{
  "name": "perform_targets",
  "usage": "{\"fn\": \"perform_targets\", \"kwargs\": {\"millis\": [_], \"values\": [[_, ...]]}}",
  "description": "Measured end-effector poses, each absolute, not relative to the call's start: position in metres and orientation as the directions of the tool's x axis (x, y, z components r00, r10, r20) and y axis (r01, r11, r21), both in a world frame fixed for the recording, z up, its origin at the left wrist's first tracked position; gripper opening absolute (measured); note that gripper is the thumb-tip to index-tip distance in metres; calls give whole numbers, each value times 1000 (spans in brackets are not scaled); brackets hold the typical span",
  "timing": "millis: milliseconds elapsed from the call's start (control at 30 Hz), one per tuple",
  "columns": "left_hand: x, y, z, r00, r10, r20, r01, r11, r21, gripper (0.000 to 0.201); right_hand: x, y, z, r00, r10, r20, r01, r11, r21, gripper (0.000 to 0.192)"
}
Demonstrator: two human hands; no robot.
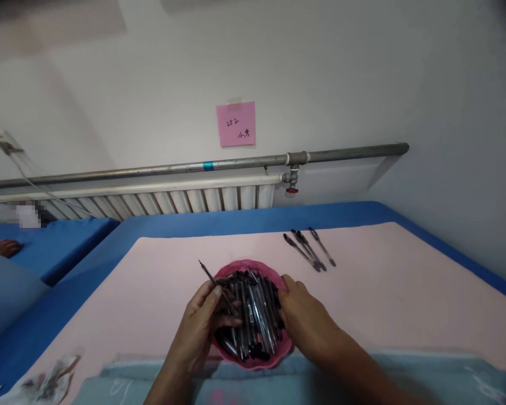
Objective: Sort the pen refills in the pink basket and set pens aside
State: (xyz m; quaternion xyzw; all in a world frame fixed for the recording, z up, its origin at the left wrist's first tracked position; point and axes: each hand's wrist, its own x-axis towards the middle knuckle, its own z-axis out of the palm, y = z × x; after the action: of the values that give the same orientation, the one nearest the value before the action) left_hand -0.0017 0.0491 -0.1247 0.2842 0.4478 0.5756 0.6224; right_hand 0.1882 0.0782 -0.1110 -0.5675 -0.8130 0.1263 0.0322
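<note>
A pink scalloped basket (274, 360) stands on the pale pink mat, heaped with clear-barrelled pens (259, 306) with black parts. My left hand (204, 315) is at the basket's left side, closed around an uncapped pen (208, 274) whose dark tip points up and to the left. My right hand (306, 315) curls over the right rim, its fingertips down among black pen ends. What those fingers grip, if anything, is hidden. Beyond the basket, to the right, several capped pens (304, 247) lie slanted on the mat.
The pink mat (383, 281) covers a blue table (253, 218). A clear plastic bag (53, 382) with small contents lies at the lower left. Teal cloth (405, 374) runs along the near edge. Behind are a radiator (194, 199) and pipe (160, 170). Another person's hand (4, 247) shows at far left.
</note>
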Motion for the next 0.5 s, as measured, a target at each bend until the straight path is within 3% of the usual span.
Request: {"fn": "perform_targets", "kwargs": {"millis": [100,167,300,500], "values": [[-3,50,-124,-54,967,-251,-510,189,839,26,190,75,-105,-358,931,77,885,364,-290,24],[-4,50,-124,-54,964,-259,-553,188,812,24,189,71,-104,-364,913,183,807,408,-427,21],[-3,50,-125,-76,957,-282,-623,175,762,22,180,61,-109,-392,915,97,610,338,-717,16],[5,49,-122,-51,948,-315,-623,216,752,24,171,57,-118,-355,930,97,578,300,-759,14]]}}
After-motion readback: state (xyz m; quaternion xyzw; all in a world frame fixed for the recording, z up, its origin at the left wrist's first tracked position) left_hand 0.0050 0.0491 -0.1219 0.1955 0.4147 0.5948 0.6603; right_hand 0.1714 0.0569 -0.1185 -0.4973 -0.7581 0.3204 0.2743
